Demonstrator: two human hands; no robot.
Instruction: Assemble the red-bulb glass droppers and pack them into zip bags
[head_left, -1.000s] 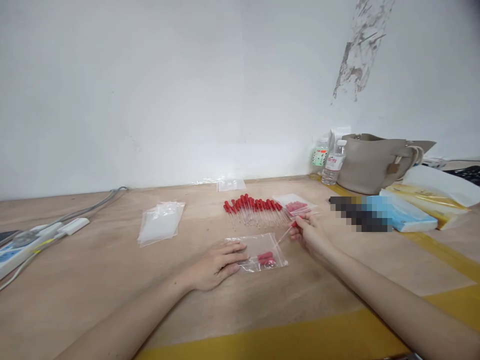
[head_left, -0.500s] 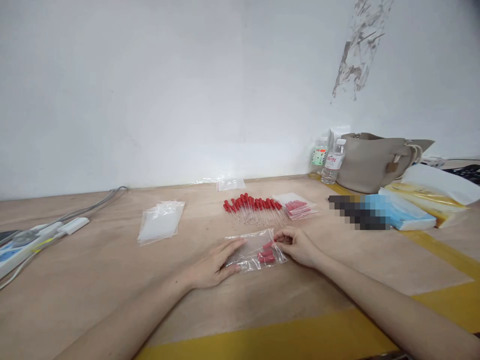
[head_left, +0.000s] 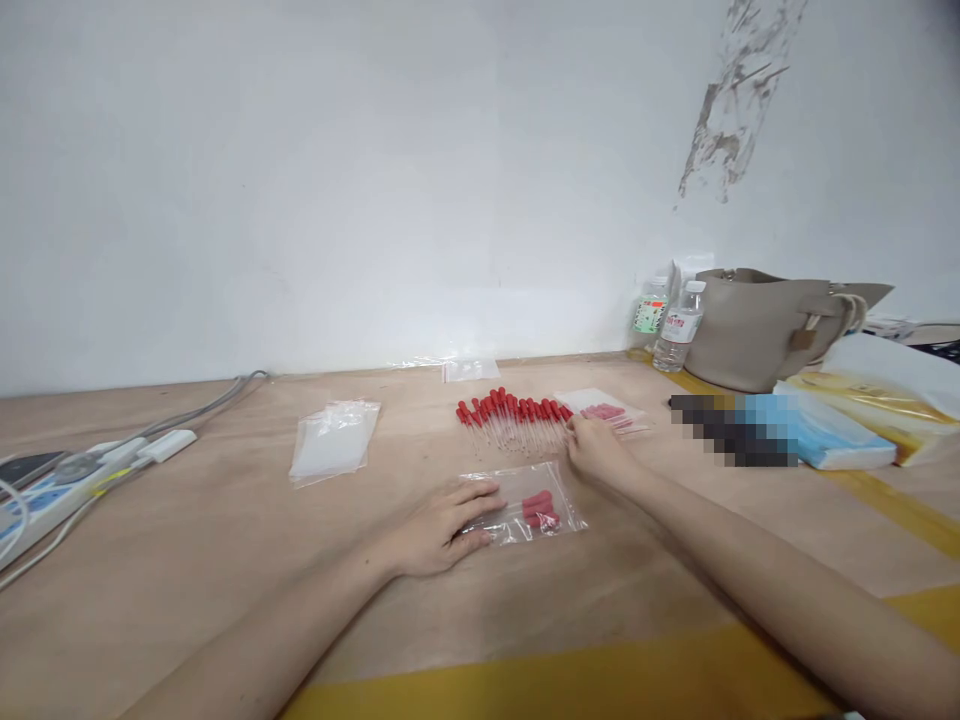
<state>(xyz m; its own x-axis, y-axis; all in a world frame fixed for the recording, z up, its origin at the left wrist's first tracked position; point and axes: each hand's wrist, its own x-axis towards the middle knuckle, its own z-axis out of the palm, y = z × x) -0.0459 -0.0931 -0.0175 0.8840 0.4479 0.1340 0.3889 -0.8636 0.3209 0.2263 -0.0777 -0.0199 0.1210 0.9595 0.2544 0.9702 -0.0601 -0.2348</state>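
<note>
A clear plastic bag (head_left: 564, 500) lies flat before me, with several red-bulbed droppers (head_left: 538, 505) inside its right part. My left hand (head_left: 442, 528) rests over the bag's left end, fingers and thumb spread and stretched out. Beyond the bag is a fanned row of loose droppers (head_left: 510, 408), red bulbs pointing away from me. At the right end of that row, my right hand (head_left: 598, 448) has its fingertips pinched at a dropper's red bulb; its fingers partly cover the thin stem. Right behind that hand lies a stack of filled bags (head_left: 611, 412) showing red bulbs.
Flat clear bags (head_left: 336, 440) are piled at the left, and another bag (head_left: 471, 371) lies by the wall. A power strip (head_left: 45, 510) with cables sits far left. Bottles (head_left: 679, 330), a grey handbag (head_left: 757, 335) and a blue packet (head_left: 847, 435) stand at the right.
My right hand has left the bag's right end and moved up to the loose droppers. The left hand stays on the bag. The view has shifted slightly left.
</note>
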